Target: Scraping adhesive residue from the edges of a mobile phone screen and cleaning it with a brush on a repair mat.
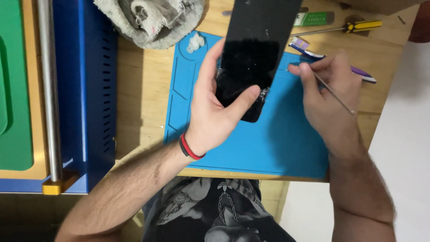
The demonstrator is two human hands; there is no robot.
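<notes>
Left hand point(210, 107) gripping black phone point(253, 49), long axis upright, tilted right

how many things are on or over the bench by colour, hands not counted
Black: 1, the phone screen panel held in the left hand
Blue: 2, the work mat and the machine housing
Yellow-handled: 1, the screwdriver
Grey-white: 2, the rag and the cotton wad
Metal: 1, the thin pick in the right hand
Total: 7

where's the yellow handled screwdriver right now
In the head view the yellow handled screwdriver lies on the wooden table at the upper right, beyond the blue mat and past the right hand, beside a green packet.
</notes>
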